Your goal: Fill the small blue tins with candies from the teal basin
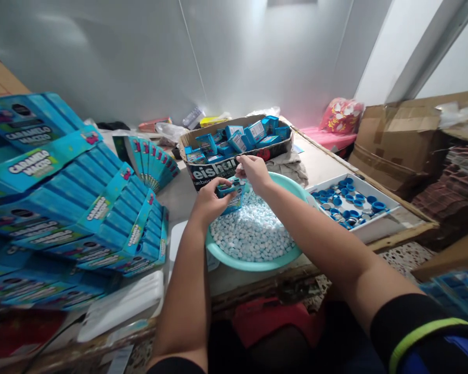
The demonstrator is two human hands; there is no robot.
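Here's the basin [255, 266], mint-turquoise around its rim, its candies [253, 236] a mottled mix of white and icy blue, and the small box [233, 203] above it showing bright blue! Left of the basin, the stacked cartons [62, 205] blaze blue with white lettering on lime-green patches, while just behind it the open carton [218, 170] wears bold white letters on black around blue packets [255, 132]. Over to the basin's right, deep-blue caps [350, 197] dot a white tray [382, 219], and farther back glows a red bundle [341, 115] patterned in white and yellow.
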